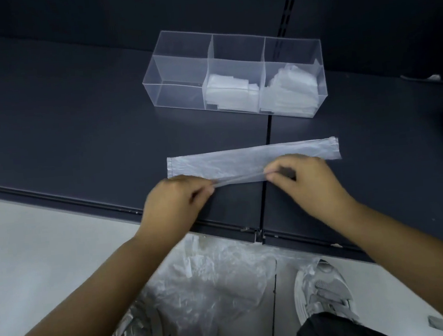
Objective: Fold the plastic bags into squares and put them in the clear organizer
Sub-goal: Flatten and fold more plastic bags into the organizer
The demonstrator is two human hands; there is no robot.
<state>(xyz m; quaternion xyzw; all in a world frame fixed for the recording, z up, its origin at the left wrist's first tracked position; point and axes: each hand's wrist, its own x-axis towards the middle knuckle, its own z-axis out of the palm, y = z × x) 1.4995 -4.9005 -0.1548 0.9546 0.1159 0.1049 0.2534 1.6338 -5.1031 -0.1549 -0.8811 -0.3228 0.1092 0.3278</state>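
Observation:
A translucent plastic bag (pixel 241 159) lies as a long narrow strip across the dark shelf. My left hand (pixel 174 199) pinches its near edge toward the left, and my right hand (pixel 302 179) pinches the same edge further right; that edge is lifted slightly off the shelf between them. Behind the strip stands the clear organizer (pixel 178 71) with three compartments. Its left compartment holds nothing, the middle one holds folded bags (pixel 230 92), and the right one holds a taller stack of folded bags (pixel 291 90).
The dark shelf (pixel 75 127) ends in a front lip just under my wrists. Below it, a heap of loose crumpled plastic bags (pixel 213 287) lies on the pale floor between my two shoes (pixel 321 293). A slotted upright (pixel 288 7) rises behind the organizer.

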